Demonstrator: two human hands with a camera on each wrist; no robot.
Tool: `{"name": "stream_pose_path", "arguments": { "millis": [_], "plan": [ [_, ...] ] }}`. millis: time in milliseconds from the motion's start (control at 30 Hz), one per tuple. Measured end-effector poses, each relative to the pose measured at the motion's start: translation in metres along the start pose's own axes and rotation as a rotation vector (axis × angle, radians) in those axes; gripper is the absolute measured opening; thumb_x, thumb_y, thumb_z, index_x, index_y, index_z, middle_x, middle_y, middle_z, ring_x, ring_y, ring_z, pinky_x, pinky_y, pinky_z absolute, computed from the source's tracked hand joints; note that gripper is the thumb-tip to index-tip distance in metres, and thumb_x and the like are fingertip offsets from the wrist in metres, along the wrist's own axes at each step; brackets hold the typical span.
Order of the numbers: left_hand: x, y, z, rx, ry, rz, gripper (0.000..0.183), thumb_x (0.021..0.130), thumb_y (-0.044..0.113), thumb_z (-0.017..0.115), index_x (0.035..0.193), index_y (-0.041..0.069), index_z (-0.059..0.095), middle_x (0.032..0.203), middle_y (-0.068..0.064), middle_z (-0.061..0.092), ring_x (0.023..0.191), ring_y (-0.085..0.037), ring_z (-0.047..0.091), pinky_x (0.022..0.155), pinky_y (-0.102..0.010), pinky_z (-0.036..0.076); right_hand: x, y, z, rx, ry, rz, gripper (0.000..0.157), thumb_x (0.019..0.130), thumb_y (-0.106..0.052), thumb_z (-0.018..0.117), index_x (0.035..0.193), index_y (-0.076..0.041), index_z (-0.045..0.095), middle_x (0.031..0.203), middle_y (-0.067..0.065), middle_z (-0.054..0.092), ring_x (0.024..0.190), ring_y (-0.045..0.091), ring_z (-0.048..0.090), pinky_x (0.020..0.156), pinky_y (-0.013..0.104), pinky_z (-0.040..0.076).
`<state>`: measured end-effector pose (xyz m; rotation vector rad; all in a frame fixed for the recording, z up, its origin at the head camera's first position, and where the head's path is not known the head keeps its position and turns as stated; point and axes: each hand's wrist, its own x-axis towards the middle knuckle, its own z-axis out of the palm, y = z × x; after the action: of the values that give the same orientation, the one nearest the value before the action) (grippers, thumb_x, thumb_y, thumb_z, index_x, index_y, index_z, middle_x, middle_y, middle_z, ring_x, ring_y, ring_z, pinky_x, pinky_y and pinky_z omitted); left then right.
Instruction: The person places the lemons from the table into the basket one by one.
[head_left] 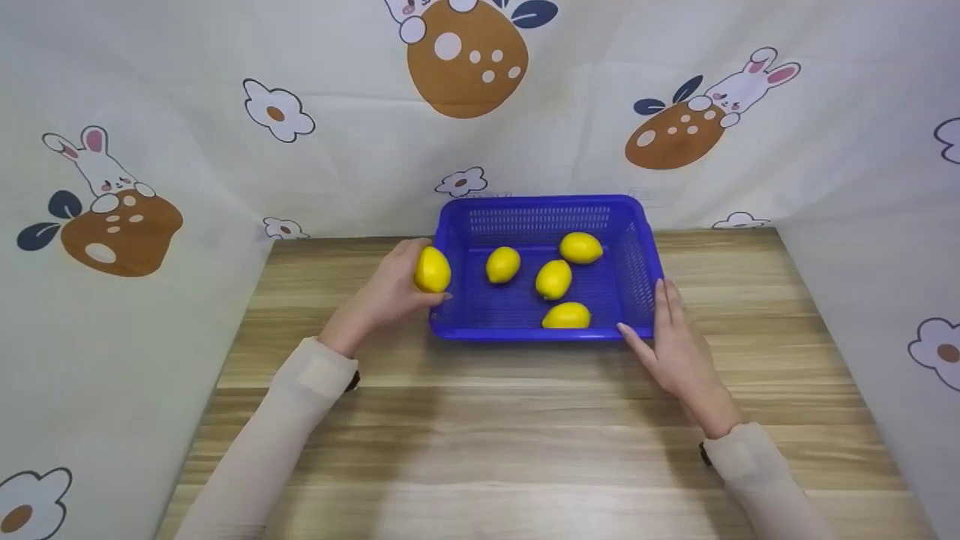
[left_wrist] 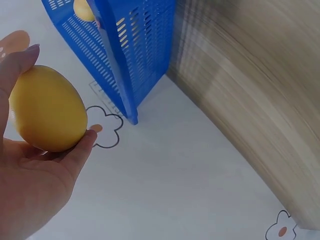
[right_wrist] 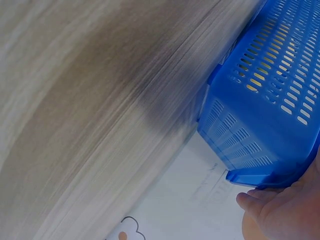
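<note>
My left hand (head_left: 397,281) holds a yellow lemon (head_left: 433,270) over the left rim of a blue plastic basket (head_left: 487,334). In the left wrist view, thumb and fingers of the left hand (left_wrist: 42,182) are bent round the lemon (left_wrist: 50,110), beside the basket's slotted wall (left_wrist: 125,75). Several more lemons (head_left: 553,280) lie spread on the basket floor. At the front right corner of the basket, my right hand (head_left: 679,352) rests with straight fingers along the outer side and the thumb at the front rim. The right wrist view catches this hand (right_wrist: 290,210) against the basket rim.
The basket stands near the back edge of a wood-grain table (head_left: 510,435). Behind and at both sides hangs a pale cloth (head_left: 345,150) printed with rabbits and flowers. Pale sleeves (head_left: 262,442) cover both forearms.
</note>
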<state>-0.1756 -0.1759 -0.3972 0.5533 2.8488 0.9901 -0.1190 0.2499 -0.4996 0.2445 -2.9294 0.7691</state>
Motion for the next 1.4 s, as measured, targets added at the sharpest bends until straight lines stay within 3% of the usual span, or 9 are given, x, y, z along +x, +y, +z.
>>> {"name": "stream_pose_path", "arguments": {
  "millis": [533,867,1400],
  "plan": [
    [0.014,0.021,0.014,0.001,-0.066,0.034,0.087,0.087,0.020,0.087,0.153,-0.011,0.039,0.147,-0.030,0.049,0.126,-0.042,0.057,0.111,-0.052,0.051,0.000,0.000,0.000,-0.005,0.011,-0.012,0.093,0.107,-0.044,0.059,0.163,0.014,0.013,0.170,0.037,0.012,0.155,0.055,0.021,0.125,0.067,0.024],
    [0.023,0.030,0.026,0.025,-0.058,0.105,0.085,0.086,0.020,0.087,0.149,-0.014,0.042,0.142,-0.032,0.052,0.126,-0.044,0.057,0.115,-0.052,0.048,0.000,0.000,-0.001,0.007,-0.003,0.000,0.095,0.107,-0.046,0.059,0.164,0.012,0.010,0.171,0.036,0.011,0.156,0.054,0.018,0.126,0.066,0.021],
    [0.029,0.037,0.037,0.048,-0.082,0.116,0.086,0.087,0.024,0.087,0.150,-0.013,0.041,0.143,-0.031,0.052,0.127,-0.043,0.057,0.117,-0.052,0.046,0.000,0.000,0.000,0.003,0.002,-0.005,0.094,0.107,-0.046,0.058,0.164,0.012,0.011,0.171,0.035,0.010,0.156,0.054,0.019,0.126,0.066,0.022]
  ]
}}
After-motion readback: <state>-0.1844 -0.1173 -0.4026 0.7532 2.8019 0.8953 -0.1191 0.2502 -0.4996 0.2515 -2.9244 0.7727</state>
